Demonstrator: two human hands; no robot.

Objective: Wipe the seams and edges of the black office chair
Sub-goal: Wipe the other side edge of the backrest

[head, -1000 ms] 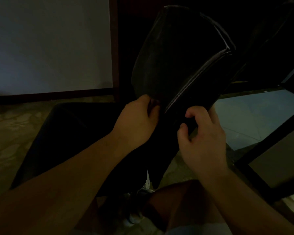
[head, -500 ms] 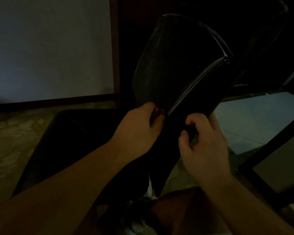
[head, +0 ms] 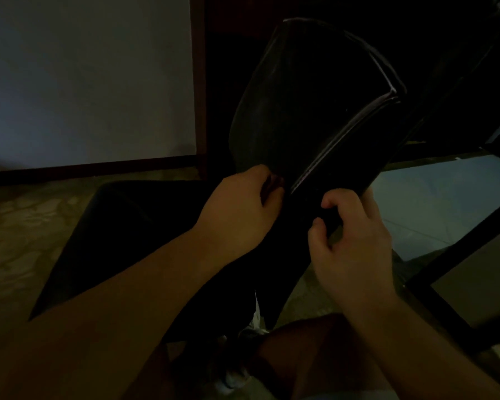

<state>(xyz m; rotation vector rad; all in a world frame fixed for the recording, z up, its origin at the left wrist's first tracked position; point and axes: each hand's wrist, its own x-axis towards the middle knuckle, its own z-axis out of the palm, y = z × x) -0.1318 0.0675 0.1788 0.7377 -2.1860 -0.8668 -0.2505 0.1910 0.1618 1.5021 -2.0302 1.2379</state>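
The black office chair's backrest [head: 309, 111] leans away from me, and a pale seam line [head: 344, 140] runs down its side edge. At the seam's lower end, my left hand [head: 240, 209] has its fingers curled and pinches a small dark wad, seemingly a cloth [head: 275, 180], against the chair. My right hand [head: 350, 235] grips the backrest's lower side edge just right of the seam, thumb in front and fingers behind. The chair's seat [head: 122, 241] is a dark shape under my left forearm. The room is very dim.
A pale wall [head: 84, 76] with a dark skirting board stands at the left. Patterned floor tiles [head: 20, 232] lie below it. At the right, dark frame bars [head: 459, 232] cross a lighter floor. My knee [head: 306, 342] is low in the middle.
The backrest's top sits slightly lower in view than a second ago. Both hands keep the same hold at the seam's lower end.
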